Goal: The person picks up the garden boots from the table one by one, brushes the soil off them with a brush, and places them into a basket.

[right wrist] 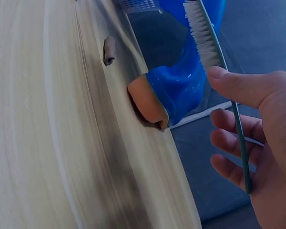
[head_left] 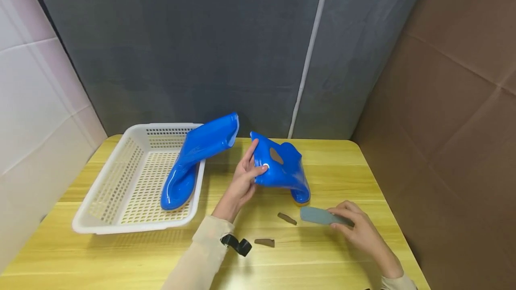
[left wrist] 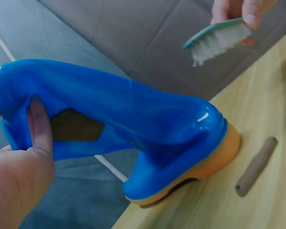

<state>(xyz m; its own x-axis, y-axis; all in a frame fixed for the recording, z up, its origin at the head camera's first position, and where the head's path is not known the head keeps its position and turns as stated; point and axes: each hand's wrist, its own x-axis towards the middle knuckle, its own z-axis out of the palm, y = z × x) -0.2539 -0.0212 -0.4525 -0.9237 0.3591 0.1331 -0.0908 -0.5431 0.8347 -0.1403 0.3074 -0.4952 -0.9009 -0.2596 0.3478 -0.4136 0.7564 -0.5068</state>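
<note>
A blue rain boot (head_left: 282, 169) with an orange sole leans on the table, its shaft tilted toward my left hand (head_left: 243, 178). That hand grips the shaft near its opening, thumb on the outside. A brown patch (left wrist: 78, 125) shows on the boot's shaft. My right hand (head_left: 356, 227) holds a grey-green scrub brush (head_left: 318, 215) by its handle, to the right of the boot and apart from it. White bristles (right wrist: 203, 38) show on the brush in the right wrist view. Two brown strips (head_left: 287, 218) lie on the table near the boot.
On the left stands a white perforated plastic basket (head_left: 94, 200). A second blue boot (head_left: 201, 142) lies in it, its shaft sticking out over the right rim. Dark cloth (head_left: 193, 48) hangs behind the wooden table (head_left: 145, 258), with a brown cloth wall (head_left: 455, 115) at right.
</note>
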